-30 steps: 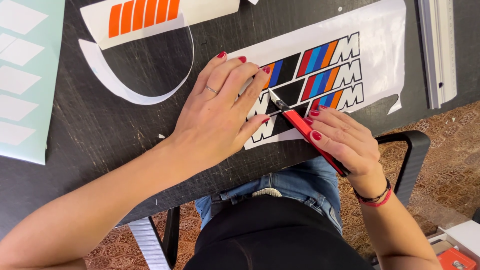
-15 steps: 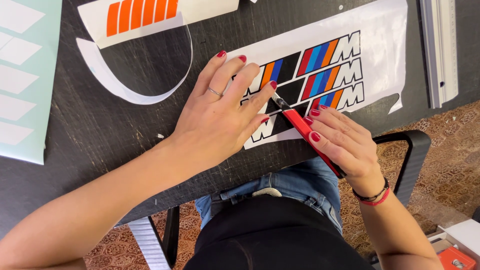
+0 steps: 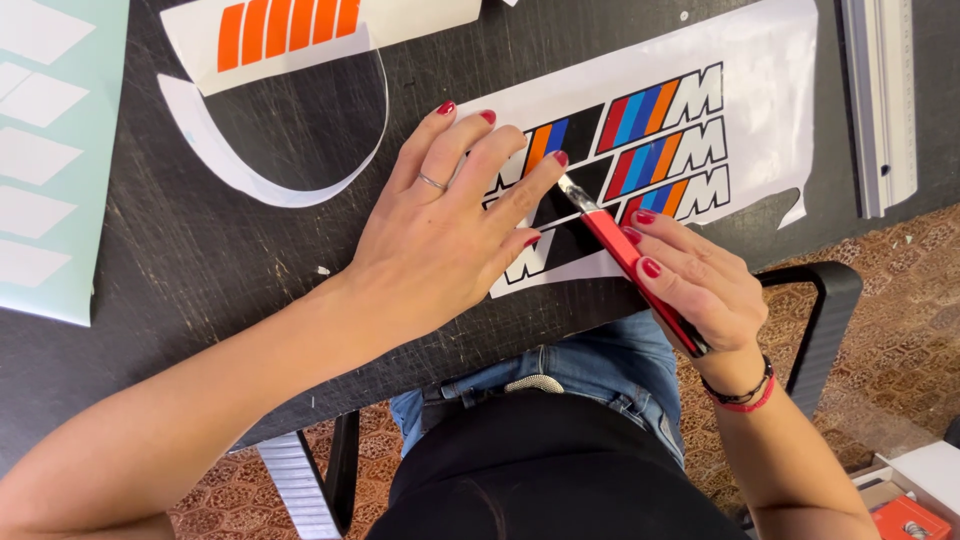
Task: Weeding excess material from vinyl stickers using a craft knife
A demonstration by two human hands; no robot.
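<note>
White sticker sheet point(image 3: 770, 70) printed with black, blue, red and orange striped emblems lies on the dark wooden table point(image 3: 200, 260), near its front edge. The left hand point(image 3: 450, 230) presses flat on the sheet's left part, fingers spread and extended. The right hand point(image 3: 700, 280) is closed around a slim red craft knife point(image 3: 625, 250), whose blade tip meets the sheet just beside the left index fingertip

A: Is it bright?
B: Yes, soft even light all over. The black table point(image 3: 250, 250) shines a little.
A: Any shadows?
B: Small soft ones under the hands.
A: Blurry?
B: No, sharp everywhere.
</note>
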